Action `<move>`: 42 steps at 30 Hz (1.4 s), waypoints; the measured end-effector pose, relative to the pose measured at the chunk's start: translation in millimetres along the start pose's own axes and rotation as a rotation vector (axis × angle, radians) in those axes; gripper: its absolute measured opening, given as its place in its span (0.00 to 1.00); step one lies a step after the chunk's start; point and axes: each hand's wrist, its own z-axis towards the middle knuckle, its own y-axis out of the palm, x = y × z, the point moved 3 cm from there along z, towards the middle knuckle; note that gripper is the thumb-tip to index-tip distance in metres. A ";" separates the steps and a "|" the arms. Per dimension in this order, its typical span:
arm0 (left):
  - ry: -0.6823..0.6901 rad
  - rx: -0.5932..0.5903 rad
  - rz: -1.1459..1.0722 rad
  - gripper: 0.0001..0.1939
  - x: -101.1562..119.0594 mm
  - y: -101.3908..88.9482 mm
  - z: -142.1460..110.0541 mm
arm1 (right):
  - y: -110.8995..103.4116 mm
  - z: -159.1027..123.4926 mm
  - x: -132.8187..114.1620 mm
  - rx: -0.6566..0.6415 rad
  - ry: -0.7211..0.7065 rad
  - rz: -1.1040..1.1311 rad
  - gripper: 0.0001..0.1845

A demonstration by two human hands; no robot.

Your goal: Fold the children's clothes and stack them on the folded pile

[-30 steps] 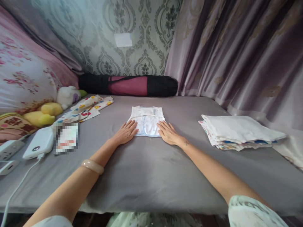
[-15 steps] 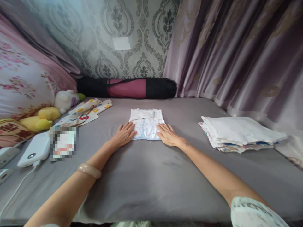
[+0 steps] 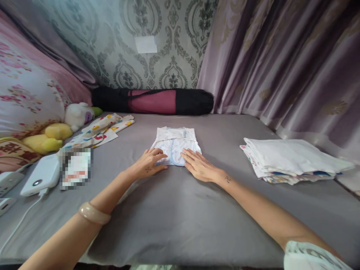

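Note:
A small white baby garment with light blue trim (image 3: pixel 176 146) lies folded on the grey bed sheet, its upper part turned over in a band. At its near left corner is my left hand (image 3: pixel 147 164), thumb along the near edge and fingers over the cloth, with a gap between them. My right hand (image 3: pixel 198 165) rests open and flat on the near right part of the garment, covering that corner. Both hands touch the cloth without gripping it.
To the right sits a stack of folded white cloths (image 3: pixel 292 157). A black and maroon roll bag (image 3: pixel 152 101) lies along the wall. On the left are a patterned cloth (image 3: pixel 98 131), plush toys (image 3: pixel 42 142), a white power bank (image 3: pixel 41 175) with a cable, and a blurred packet (image 3: pixel 75 168).
Both hands have slid inward and toward me, from the garment's sides to its near edge. My left thumb has parted from the fingers. The view has shifted slightly.

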 end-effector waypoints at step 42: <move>-0.087 0.069 -0.082 0.20 -38.9 -11.9 -18.4 | -16.3 -11.6 45.6 0.331 0.002 0.057 0.25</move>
